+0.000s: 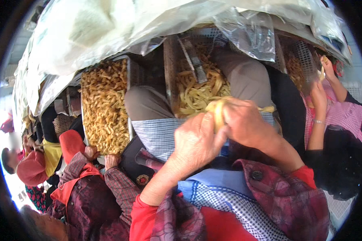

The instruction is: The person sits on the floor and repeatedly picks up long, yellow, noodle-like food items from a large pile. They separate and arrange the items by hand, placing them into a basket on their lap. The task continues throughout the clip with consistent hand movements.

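My left hand point(196, 140) and my right hand point(249, 125) meet in front of my lap. Both grip a yellowish, pliable vegetable strip point(218, 116), which bends in a loop between the thumbs and fingers. One strip end point(268, 109) sticks out to the right of my right hand. Beyond my hands, between my knees, lies a heap of similar long strips point(188, 98), paler at the near side and browner farther back. Motion blur and my fingers hide part of the loop.
At left a crate point(129, 99) holds many short brown pieces point(104, 108); a co-worker's hands point(111, 161) rest at its near edge. White plastic sheeting point(108, 33) covers the surface ahead. A flat metal piece point(200, 73) lies over the strips. Another person's hands point(318, 90) hold a strip at right.
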A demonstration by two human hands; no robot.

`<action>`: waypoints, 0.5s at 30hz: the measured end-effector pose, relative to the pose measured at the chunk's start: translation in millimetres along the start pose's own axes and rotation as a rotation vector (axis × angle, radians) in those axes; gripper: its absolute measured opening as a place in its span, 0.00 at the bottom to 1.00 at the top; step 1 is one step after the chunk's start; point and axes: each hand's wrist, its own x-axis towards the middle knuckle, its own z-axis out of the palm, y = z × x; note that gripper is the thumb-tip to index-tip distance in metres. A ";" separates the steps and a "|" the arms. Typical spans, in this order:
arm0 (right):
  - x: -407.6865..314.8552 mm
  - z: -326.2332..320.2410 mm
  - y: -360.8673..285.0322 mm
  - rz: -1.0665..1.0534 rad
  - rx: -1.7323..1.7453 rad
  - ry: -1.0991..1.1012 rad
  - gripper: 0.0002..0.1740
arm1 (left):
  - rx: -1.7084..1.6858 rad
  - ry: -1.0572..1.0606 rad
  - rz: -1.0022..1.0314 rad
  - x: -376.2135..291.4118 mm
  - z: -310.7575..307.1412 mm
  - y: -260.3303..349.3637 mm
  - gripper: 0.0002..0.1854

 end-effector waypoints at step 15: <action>-7.7 -43.6 -0.7 0.480 1.515 0.272 0.12 | -0.669 -0.160 -0.300 -4.8 4.7 -8.1 0.14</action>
